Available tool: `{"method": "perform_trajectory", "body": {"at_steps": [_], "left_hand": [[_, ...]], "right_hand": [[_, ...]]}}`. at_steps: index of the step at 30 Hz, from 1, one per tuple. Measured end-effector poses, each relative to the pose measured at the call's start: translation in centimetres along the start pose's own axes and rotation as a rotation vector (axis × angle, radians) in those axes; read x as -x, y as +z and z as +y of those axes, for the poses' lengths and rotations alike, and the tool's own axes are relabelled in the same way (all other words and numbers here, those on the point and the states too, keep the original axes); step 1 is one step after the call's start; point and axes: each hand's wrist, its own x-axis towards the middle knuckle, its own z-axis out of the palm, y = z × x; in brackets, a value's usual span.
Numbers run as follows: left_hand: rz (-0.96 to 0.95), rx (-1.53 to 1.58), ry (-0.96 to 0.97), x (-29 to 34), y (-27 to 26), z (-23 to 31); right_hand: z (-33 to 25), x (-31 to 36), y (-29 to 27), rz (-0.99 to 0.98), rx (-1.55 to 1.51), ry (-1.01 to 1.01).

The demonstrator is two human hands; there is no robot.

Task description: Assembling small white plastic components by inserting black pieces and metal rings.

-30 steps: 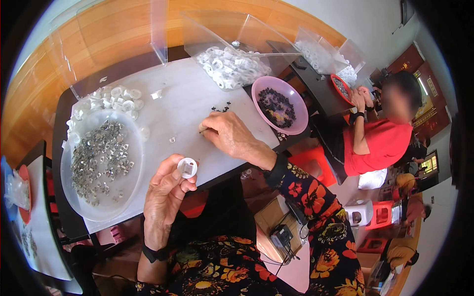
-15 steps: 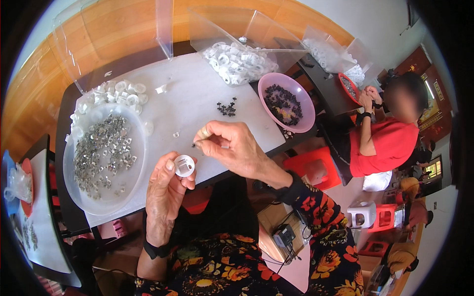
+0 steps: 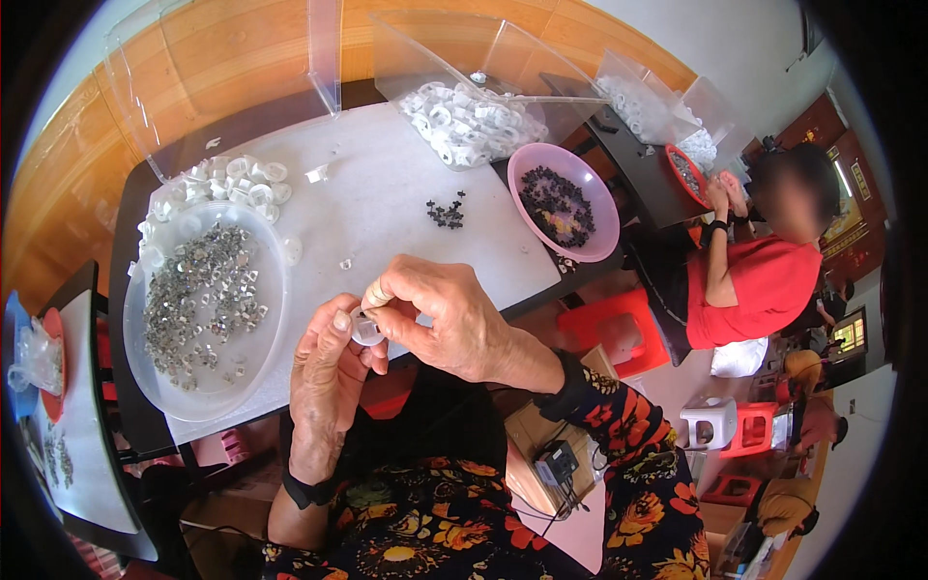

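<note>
Step in hand: judged to be close fingertip work at the face of the white round part (image 3: 370,337), carried out above the near edge of the sheeted table (image 3: 377,193).
Work position: the white round part is in the left hand (image 3: 325,372), raised off the table, with its face partly covered by the right hand (image 3: 445,317).
Left fingers: closed around the part's edge, with the thumb on the near side.
Right fingers: thumb and forefinger drawn close together at the part's upper edge; whether they meet or have hold of a small piece cannot be told.
Next move calls for: in this inspector's judgement, a steady left grip and fine right-hand alignment.
Translucent basin (image 3: 198,398): small shiny metal pieces (image 3: 198,307), spread across its floor; it stands at the left of the table.
Pink bowl (image 3: 601,224): small black parts (image 3: 539,193), mostly ringed about the middle; it sits at the table's right end.
Clear bin (image 3: 414,50): a heap of white rings (image 3: 464,126), lying at its lower, near side.
Outside containers: white caps (image 3: 227,184) piled behind the basin; a loose black cluster (image 3: 446,211) left of the pink bowl; one small stray piece (image 3: 346,263) beyond the left hand.
</note>
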Motion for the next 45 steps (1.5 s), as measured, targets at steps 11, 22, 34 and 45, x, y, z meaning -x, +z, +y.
{"method": "perform_trajectory", "body": {"at_steps": [11,22,34,45], "left_hand": [[-0.005,-0.083,0.055,0.1,-0.1,-0.8],[-0.003,-0.241,0.105,0.7,0.8,-1.5],[-0.108,-0.279,0.041,0.4,0.0,-1.0],[-0.112,-0.197,0.018,0.2,-0.4,-1.2]], "right_hand": [[-1.7,0.1,-0.4,-0.106,0.317,-0.060],[-0.7,2.3,0.4,-0.002,0.336,-0.102],[0.5,3.7,-1.0,0.029,-0.049,0.086],[-0.6,3.8,-0.1,0.088,0.140,0.015]]}}
